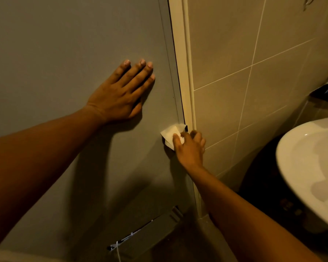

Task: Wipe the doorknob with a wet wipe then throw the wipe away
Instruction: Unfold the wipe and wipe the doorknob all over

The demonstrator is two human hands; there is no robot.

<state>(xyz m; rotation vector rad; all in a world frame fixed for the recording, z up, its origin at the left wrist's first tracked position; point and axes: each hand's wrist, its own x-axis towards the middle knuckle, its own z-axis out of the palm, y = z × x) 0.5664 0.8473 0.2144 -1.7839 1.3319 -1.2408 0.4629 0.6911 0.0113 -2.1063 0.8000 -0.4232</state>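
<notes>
Step in hand: wiping. Right hand (189,148) grips the white wet wipe (169,135), fingers curled, pressing it over the doorknob (186,128) at the door's (64,53) latch edge, beside the frame (186,72); the knob is almost wholly hidden under the wipe. Left hand (119,95) lies flat, fingers spread, on the door panel, grasping nothing. Sink (301,157) at right. Next move likely needs rubbing around the knob, then finding a bin; none is visible.

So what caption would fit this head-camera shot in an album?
Left hand flat on the grey door, right hand pressing a white wipe at the door's edge beside a sink.
</notes>
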